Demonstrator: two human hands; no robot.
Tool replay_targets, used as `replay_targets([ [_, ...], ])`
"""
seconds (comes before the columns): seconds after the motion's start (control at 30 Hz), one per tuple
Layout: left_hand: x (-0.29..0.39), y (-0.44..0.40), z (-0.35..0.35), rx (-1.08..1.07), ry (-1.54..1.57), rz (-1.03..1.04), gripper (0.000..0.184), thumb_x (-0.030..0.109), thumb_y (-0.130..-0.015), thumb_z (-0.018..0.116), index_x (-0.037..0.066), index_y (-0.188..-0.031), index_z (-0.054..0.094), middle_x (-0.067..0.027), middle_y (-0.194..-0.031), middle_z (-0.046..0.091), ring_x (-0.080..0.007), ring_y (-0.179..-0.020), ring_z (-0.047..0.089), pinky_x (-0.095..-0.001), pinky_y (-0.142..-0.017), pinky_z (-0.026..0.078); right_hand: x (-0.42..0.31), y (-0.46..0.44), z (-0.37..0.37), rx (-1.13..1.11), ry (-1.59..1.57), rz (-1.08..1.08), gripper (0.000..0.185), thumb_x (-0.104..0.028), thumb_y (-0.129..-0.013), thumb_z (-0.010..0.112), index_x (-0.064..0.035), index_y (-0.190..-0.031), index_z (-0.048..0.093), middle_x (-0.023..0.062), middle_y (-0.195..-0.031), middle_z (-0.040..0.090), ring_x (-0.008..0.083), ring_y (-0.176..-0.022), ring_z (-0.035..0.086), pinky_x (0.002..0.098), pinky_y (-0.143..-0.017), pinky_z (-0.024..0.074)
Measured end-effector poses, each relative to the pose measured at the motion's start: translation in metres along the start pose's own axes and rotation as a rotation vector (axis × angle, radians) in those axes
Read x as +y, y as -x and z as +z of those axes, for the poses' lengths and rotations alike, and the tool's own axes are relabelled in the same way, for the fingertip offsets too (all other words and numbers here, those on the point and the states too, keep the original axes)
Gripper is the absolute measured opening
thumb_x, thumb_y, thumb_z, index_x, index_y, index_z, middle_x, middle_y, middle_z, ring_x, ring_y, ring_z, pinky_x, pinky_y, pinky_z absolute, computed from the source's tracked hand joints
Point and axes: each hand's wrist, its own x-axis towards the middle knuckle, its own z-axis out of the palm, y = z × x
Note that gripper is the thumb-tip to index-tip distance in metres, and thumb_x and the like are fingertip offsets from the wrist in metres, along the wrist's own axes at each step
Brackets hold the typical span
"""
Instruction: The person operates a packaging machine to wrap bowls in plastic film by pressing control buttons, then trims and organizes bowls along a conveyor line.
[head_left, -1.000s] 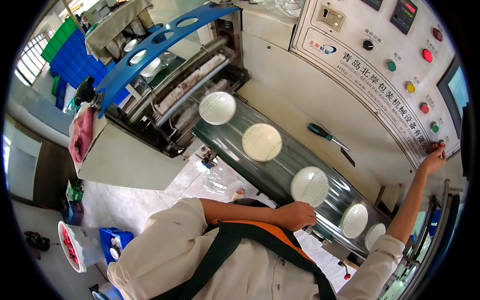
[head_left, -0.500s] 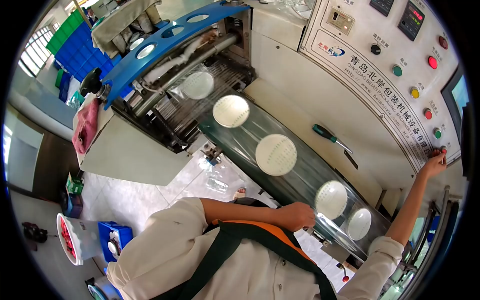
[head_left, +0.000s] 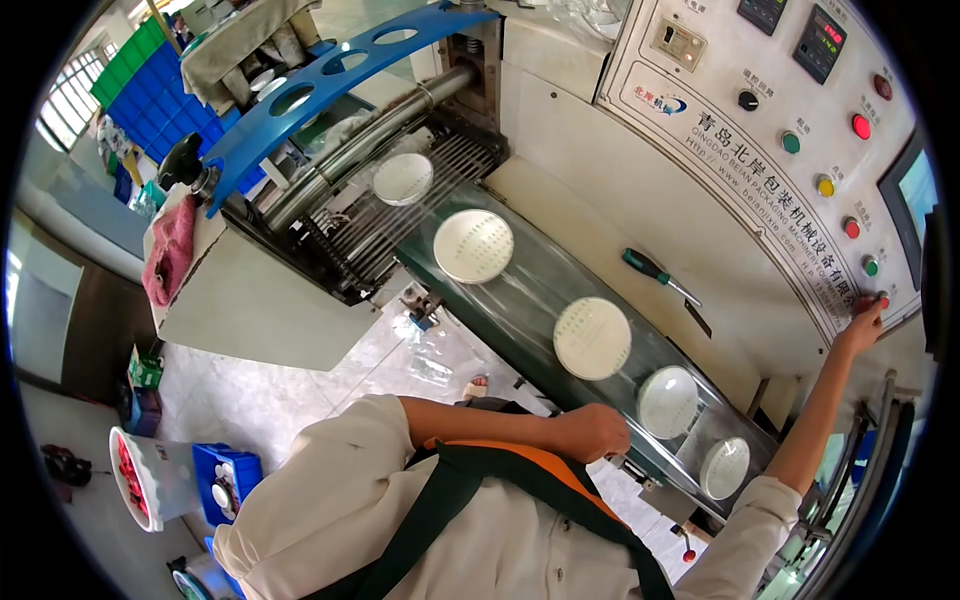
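My left hand (head_left: 592, 432) is closed in a fist at the near edge of a green conveyor belt (head_left: 510, 305); its palm side is hidden. My right hand (head_left: 862, 325) reaches to the control panel (head_left: 745, 115), with a fingertip on a small red button (head_left: 882, 301) and other fingers curled. White dishes with faint green print lie in clear film on the belt, among them one dish (head_left: 473, 246) near the rollers, another (head_left: 592, 338) mid-belt and one (head_left: 725, 468) at the lower right end. A further dish (head_left: 403, 179) sits on the metal rods at the upper end.
A blue plate with round holes (head_left: 345, 65) spans the machine above a metal roller (head_left: 370, 140). A green-handled screwdriver (head_left: 660, 275) lies on the ledge behind the belt. A pink cloth (head_left: 170, 250) hangs at left. A white bucket (head_left: 150, 480) and blue crate (head_left: 225, 478) stand on the floor.
The dishes on the belt have shifted down and to the right. The blurred area around the roller is now sharp. Both hands have stayed nearly in place, the right still at the button.
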Motion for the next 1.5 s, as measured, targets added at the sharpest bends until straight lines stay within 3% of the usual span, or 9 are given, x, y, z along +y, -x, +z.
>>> replay_targets([
  [0.17, 0.002, 0.004, 0.002, 0.005, -0.010, 0.014, 0.012, 0.008, -0.067, 0.058, 0.007, -0.062, 0.047, -0.0052, -0.063, 0.043, -0.0220, -0.064, 0.048, -0.0324, -0.057, 0.038, -0.049, 0.044, 0.033, -0.258, -0.042, -0.035, 0.036, -0.023, -0.090, 0.054, 0.0074, -0.106, 0.044, 0.0182, -0.094, 0.060, 0.0232, -0.085, 0.062, 0.0297, -0.073, 0.0549],
  [0.27, 0.004, 0.003, 0.000, 0.020, 0.013, -0.010, 0.013, 0.007, -0.067, 0.058, 0.007, -0.061, 0.046, -0.0055, -0.063, 0.043, -0.0221, -0.064, 0.047, -0.0321, -0.056, 0.038, -0.037, 0.028, 0.040, -0.217, -0.037, -0.017, 0.035, -0.021, -0.090, 0.054, 0.0071, -0.109, 0.045, 0.0196, -0.099, 0.058, 0.0231, -0.088, 0.062, 0.0294, -0.073, 0.0552],
  [0.43, 0.007, 0.006, -0.007, 0.060, -0.008, -0.024, 0.013, 0.005, -0.066, 0.059, 0.006, -0.061, 0.047, -0.0056, -0.062, 0.042, -0.0219, -0.063, 0.047, -0.0318, -0.056, 0.038, -0.031, 0.020, 0.040, -0.207, 0.055, -0.096, 0.031, -0.018, -0.089, 0.055, 0.0068, -0.105, 0.046, 0.0174, -0.092, 0.061, 0.0208, -0.081, 0.064, 0.0272, -0.067, 0.0560],
  [1.5, -0.002, 0.000, 0.001, -0.009, -0.017, -0.015, 0.013, 0.007, -0.066, 0.059, 0.007, -0.061, 0.047, -0.0040, -0.062, 0.044, -0.0208, -0.064, 0.049, -0.0310, -0.057, 0.040, -0.024, 0.018, 0.039, -0.179, 0.041, -0.081, 0.034, -0.021, -0.089, 0.056, 0.0086, -0.102, 0.046, 0.0162, -0.091, 0.060, 0.0189, -0.079, 0.062, 0.0272, -0.070, 0.0552],
])
